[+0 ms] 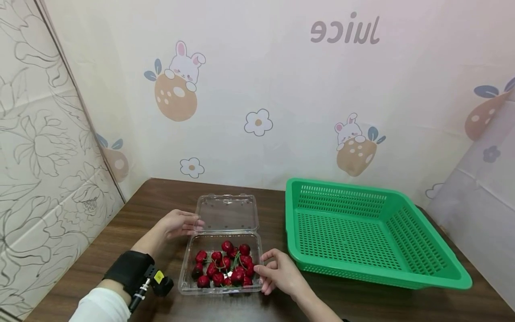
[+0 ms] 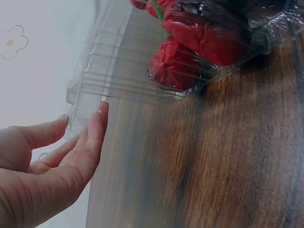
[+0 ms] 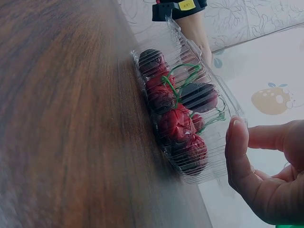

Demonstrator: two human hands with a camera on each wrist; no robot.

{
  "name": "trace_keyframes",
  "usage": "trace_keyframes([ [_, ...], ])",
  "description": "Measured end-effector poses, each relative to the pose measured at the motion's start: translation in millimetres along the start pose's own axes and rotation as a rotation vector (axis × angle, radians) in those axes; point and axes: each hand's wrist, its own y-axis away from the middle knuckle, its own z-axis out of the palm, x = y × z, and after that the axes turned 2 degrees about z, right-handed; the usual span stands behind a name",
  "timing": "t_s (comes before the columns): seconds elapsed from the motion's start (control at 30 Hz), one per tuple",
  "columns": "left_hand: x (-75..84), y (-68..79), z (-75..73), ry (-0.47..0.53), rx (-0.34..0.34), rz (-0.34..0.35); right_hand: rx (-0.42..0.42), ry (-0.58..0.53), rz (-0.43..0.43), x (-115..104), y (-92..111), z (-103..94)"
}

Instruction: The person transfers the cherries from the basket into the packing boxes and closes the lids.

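A clear plastic clamshell box point(image 1: 185, 279) lies unfolded on the table, its lid point(image 1: 227, 214) folded back toward the wall. Dark red cherries point(image 1: 217, 279) with green stems fill much of the base; they also show through the ribbed side in the right wrist view. At the lid's left edge, my left hand point(image 1: 181, 223) has its thumb and fairly straight fingers on either side of the plastic. My right hand point(image 1: 279, 273) pinches the right rim of the base between thumb and forefinger, seen closely in the right wrist view.
To the right stands a large green plastic basket point(image 1: 291, 243) with perforated walls and floor. Brown wood-grain table point(image 1: 161, 304) lies beneath everything. A patterned wall covering point(image 1: 257, 156) rises directly behind, and another point(image 1: 44, 179) closes off the left side.
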Motion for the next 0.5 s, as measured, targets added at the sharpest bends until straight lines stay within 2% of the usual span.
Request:
trace_keyframes([
  [0.3, -2.0, 9.4, -1.1, 0.027, 0.027, 0.123, 0.001, -0.005, -0.023, 1, 1, -0.4],
  [0.5, -3.8, 17.4, 2.3, 0.032, 0.008, 0.253, 0.016, 0.028, 0.002, 0, 0, 0.0],
])
